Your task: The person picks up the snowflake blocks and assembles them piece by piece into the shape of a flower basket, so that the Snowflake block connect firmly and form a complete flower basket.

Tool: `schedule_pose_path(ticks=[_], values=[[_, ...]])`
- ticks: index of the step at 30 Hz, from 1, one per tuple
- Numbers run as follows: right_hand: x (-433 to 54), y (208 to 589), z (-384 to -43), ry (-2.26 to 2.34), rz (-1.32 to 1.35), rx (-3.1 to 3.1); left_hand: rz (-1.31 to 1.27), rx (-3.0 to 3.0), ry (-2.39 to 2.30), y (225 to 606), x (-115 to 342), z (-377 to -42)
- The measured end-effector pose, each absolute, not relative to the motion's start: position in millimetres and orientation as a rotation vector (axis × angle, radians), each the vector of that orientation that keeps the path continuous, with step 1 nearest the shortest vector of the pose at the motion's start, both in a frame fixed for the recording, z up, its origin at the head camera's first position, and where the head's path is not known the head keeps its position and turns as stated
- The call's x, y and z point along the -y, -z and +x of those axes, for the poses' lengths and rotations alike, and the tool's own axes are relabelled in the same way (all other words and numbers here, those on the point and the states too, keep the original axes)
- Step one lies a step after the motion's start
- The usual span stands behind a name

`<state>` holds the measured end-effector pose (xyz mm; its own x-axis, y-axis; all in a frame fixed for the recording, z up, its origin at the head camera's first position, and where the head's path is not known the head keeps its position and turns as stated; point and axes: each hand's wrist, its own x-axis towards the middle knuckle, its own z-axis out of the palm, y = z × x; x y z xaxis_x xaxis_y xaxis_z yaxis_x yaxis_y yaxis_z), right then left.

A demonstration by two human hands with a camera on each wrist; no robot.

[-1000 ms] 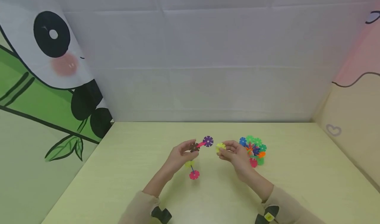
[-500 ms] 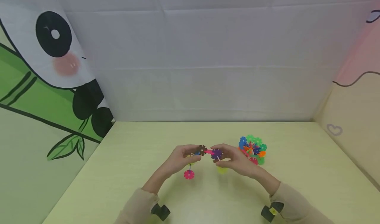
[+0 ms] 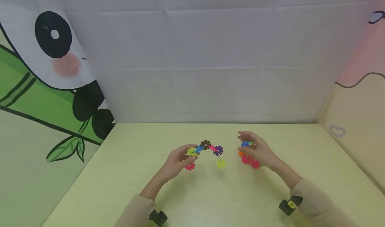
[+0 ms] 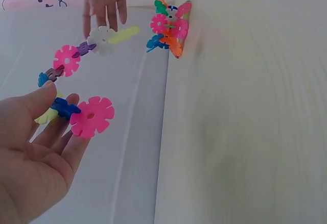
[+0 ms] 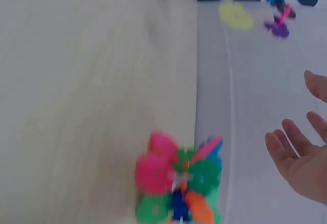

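Note:
My left hand (image 3: 175, 161) pinches an arched chain of interlocking plastic snowflake discs by its yellow disc (image 3: 191, 151). From there the chain runs through a blue one, a brown disc (image 3: 205, 145) and a pink one to a purple disc (image 3: 218, 150). A white disc (image 4: 102, 39) and another yellow disc (image 3: 221, 163) hang at the far end. Beside the left fingers, a pink disc (image 4: 92, 117) ends the near side on a dark blue one. My right hand (image 3: 260, 151) holds nothing; its fingers are spread above the disc cluster (image 3: 255, 163), partly hiding it.
The cluster of multicoloured discs (image 5: 153, 175) rests on the pale table (image 3: 135, 143), right of centre. A white cloth wall (image 3: 210, 86) rises behind the table, and printed panels with cartoon figures stand on either side.
My right hand has let go of the chain's right end and moved right to the disc cluster. The left hand still holds the chain, whose yellow end now hangs free.

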<state>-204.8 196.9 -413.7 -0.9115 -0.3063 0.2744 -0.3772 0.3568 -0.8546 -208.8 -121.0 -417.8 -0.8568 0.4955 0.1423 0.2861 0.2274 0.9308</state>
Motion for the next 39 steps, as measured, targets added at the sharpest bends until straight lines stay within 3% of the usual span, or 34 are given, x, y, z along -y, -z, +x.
schedule_pose_path(ticks=[7, 16, 39], values=[[-258, 424, -229, -1.197, 0.438, 2.779, 0.708, -2.371, -1.711, 417, 134, -205], [-263, 445, -233, -1.620, 0.316, 2.858, 0.696, -2.380, -1.726, 415, 136, -203], [-151, 452, -238, -1.885, 0.603, 2.838, 0.731, -2.342, -1.883, 392, 118, -216]])
